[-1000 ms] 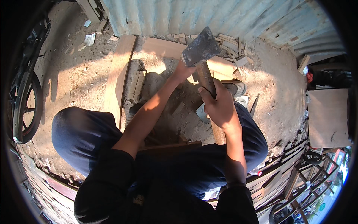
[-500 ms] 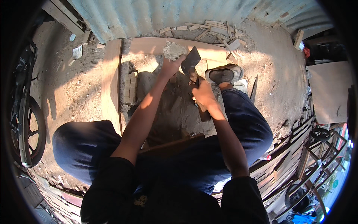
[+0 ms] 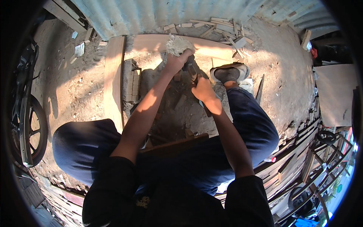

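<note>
Hatchet (image 3: pixel 193 70), near twelve o'clock, sits clenched in the right hand (image 3: pixel 205 91); the left hand (image 3: pixel 176 63) grips a pale frayed piece (image 3: pixel 177 45) toward its eleven.

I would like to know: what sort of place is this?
Probably an informal open-air woodworking spot: long wooden planks lie on bare earth, and scattered wood offcuts lie near a corrugated metal wall.

Hatchet (image 3: pixel 193 71) sits in right hand (image 3: pixel 205 90); long board (image 3: pixel 113 75) lies left of blocks (image 3: pixel 135 81); scraps (image 3: pixel 223 28) lie between second board (image 3: pixel 145 42) and wall (image 3: pixel 170 13)
</note>
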A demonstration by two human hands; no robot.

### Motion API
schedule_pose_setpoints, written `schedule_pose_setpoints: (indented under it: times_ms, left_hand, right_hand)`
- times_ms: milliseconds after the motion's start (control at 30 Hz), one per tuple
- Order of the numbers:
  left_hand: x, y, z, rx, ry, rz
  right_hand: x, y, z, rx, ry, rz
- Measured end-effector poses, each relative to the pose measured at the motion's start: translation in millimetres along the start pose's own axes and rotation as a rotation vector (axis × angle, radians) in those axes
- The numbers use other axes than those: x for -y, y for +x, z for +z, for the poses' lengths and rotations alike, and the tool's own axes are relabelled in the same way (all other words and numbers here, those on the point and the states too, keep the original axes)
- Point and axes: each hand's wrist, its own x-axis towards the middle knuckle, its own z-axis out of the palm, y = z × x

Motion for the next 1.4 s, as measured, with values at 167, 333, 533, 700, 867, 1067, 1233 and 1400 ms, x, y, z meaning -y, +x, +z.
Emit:
schedule_pose_setpoints:
  times_ms: [167, 333, 533, 700, 867, 1067, 1233, 1400]
  left_hand:
    - [-35, 32, -28, -0.102, 0.261, -0.245]
    - [-38, 29, -46, 0.185, 0.737, -0.191]
    - [-10, 6, -53, 0.242, 0.553, -0.339]
    - [-7, 6, -37, 0.194, 0.677, -0.339]
    - [41, 2, -58, 0.174, 0.427, -0.222]
    - [63, 8, -59, 0.182, 0.443, -0.143]
    - [67, 5, -57, 0.062, 0.529, -0.124]
    - [43, 1, -56, -0.045, 0.469, -0.210]
  right_hand:
    - [-13, 10, -2, 0.024, 0.011, -0.026]
    - [-15, 7, -3, -0.019, 0.091, -0.120]
    - [-10, 6, 3, -0.081, 0.175, -0.098]
    - [-8, 1, 4, -0.106, 0.243, 0.064]
    - [2, -13, 8, -0.079, 0.347, 0.058]
    - [0, -24, 16, -0.052, 0.218, 0.091]
    - [2, -15, 30, -0.120, 0.272, 0.106]
    - [-1, -15, 30, -0.144, 0.270, 0.076]
